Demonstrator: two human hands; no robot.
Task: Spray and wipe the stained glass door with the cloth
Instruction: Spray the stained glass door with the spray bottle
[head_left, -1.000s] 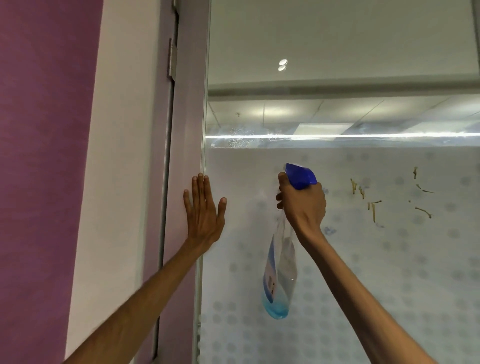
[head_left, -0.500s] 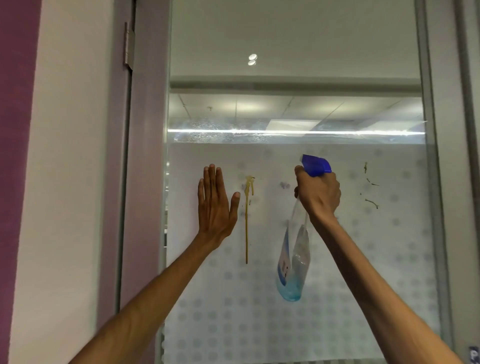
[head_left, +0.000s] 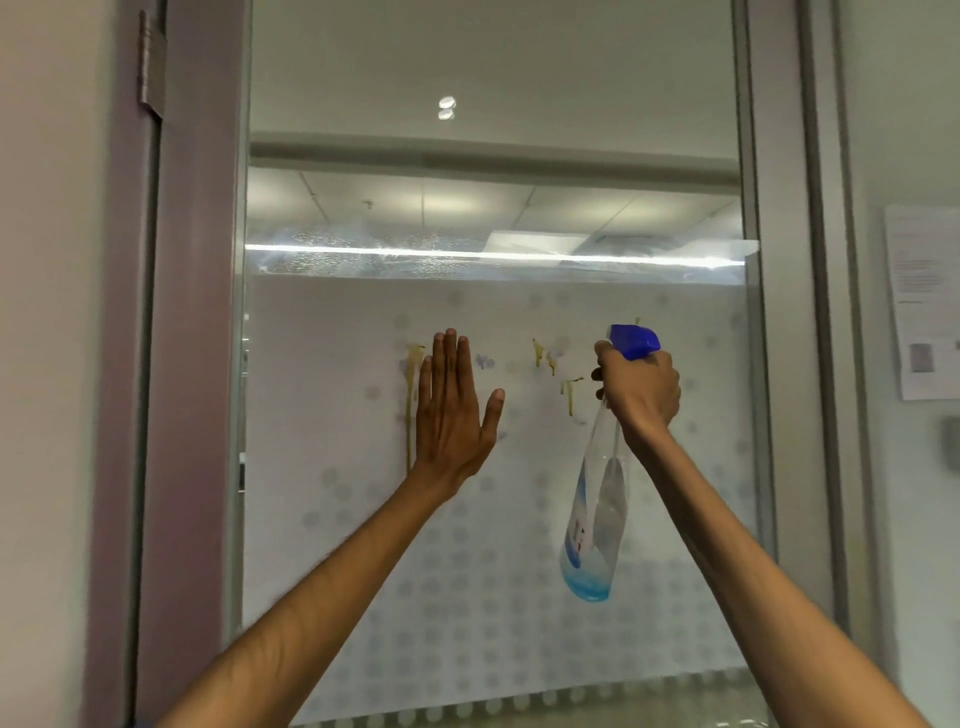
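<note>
The glass door fills the middle of the view, frosted with a dot pattern below a clear upper band. Yellow-brown drip stains run down beside my left hand, and smaller stains sit between my hands. My left hand is flat and open against the glass, fingers up. My right hand grips the neck of a clear spray bottle with a blue trigger head and a little blue liquid at the bottom, held close to the glass. No cloth is in view.
A mauve door frame with a hinge stands at the left. A grey metal frame borders the glass at the right. Paper notices hang on the right wall.
The view has shifted rightward across the door. My left hand went from the frame onto the glass over the long drip stain. The bottle stays raised in my right hand.
</note>
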